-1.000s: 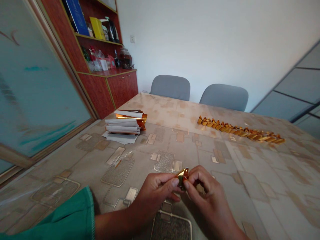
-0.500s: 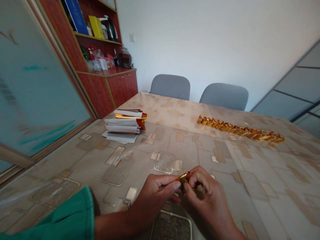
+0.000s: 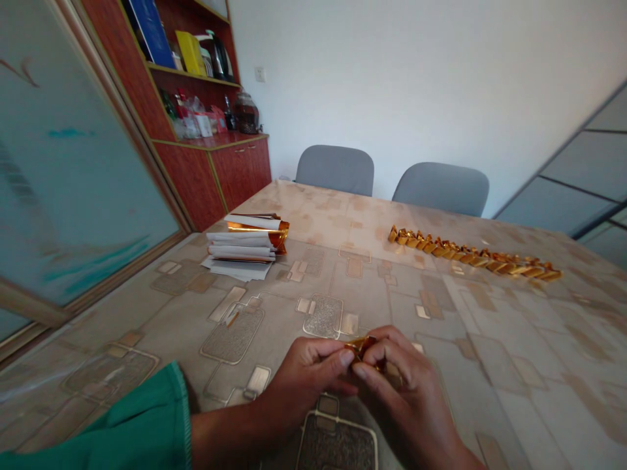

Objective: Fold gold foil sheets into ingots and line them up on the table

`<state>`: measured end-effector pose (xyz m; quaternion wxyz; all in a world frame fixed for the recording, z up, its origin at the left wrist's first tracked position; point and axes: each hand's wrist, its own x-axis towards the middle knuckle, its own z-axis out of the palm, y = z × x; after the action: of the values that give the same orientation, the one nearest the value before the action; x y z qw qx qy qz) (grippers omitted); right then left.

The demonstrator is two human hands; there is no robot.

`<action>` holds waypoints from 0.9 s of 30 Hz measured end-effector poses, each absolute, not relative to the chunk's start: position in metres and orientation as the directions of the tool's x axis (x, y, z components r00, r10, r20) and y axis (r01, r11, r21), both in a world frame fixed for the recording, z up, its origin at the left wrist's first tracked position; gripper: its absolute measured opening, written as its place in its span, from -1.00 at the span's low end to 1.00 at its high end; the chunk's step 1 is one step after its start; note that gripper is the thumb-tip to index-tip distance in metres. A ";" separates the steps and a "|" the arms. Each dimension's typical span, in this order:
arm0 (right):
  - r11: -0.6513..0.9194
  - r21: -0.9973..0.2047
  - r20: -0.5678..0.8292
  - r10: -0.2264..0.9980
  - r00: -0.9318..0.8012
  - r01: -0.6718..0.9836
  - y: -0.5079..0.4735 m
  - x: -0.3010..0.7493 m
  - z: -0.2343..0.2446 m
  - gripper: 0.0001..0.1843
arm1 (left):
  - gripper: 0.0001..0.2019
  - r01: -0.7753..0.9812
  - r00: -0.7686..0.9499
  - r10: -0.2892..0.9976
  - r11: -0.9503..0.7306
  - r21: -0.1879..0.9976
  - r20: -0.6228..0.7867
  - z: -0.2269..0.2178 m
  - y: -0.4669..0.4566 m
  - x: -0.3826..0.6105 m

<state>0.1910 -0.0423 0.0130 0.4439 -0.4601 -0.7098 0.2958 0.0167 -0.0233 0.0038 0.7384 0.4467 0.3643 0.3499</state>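
Near the front of the table, my left hand [image 3: 311, 369] and my right hand [image 3: 406, 378] meet around a small piece of folded gold foil paper [image 3: 361, 346]. The thumb and fingers of each hand pinch it from either side, hiding much of it. Further off to the right, a long row of folded gold foil paper pieces [image 3: 470, 254] stands on the table. A stack of foil sheets [image 3: 242, 251], mostly showing white backs with some shiny gold, lies at the left.
A patterned tablecloth [image 3: 274, 307] covers the table. Two grey chairs [image 3: 336, 170] stand behind its far edge, against a white wall. At the left are a red-brown cabinet [image 3: 240, 166] with bottles and jars, and a frosted sliding door [image 3: 83, 196].
My fingers have shifted on the foil paper, the right ones curling lower over it. The foil piece has turned and more of its top shows spread. The stack and row have stayed put.
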 end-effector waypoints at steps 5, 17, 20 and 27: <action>0.375 -0.837 0.344 0.927 -0.150 0.400 -0.040 0.192 0.009 -0.73 | -0.66 -0.224 0.490 0.842 0.372 0.901 -0.225 0.004 -0.023 0.018; 0.054 -0.998 0.056 0.995 -0.077 -0.036 -0.038 0.194 -0.007 -0.69 | -0.63 -0.256 0.437 0.863 0.390 0.884 -0.254 0.001 -0.021 0.019; -0.013 -0.985 0.014 0.988 -0.151 -0.175 -0.037 0.194 -0.006 -0.69 | -0.65 -0.231 0.451 0.853 0.398 0.888 -0.265 0.000 -0.021 0.018; -0.019 -0.984 0.013 0.984 -0.177 -0.178 -0.035 0.193 -0.003 -0.63 | -0.59 -0.234 0.463 0.829 0.457 0.858 -0.315 0.002 -0.022 0.019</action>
<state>0.1932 -0.0352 -0.0025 0.4958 -0.4074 -0.4949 0.5860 0.0188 -0.0220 0.0022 0.7624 0.3875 0.3837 0.3484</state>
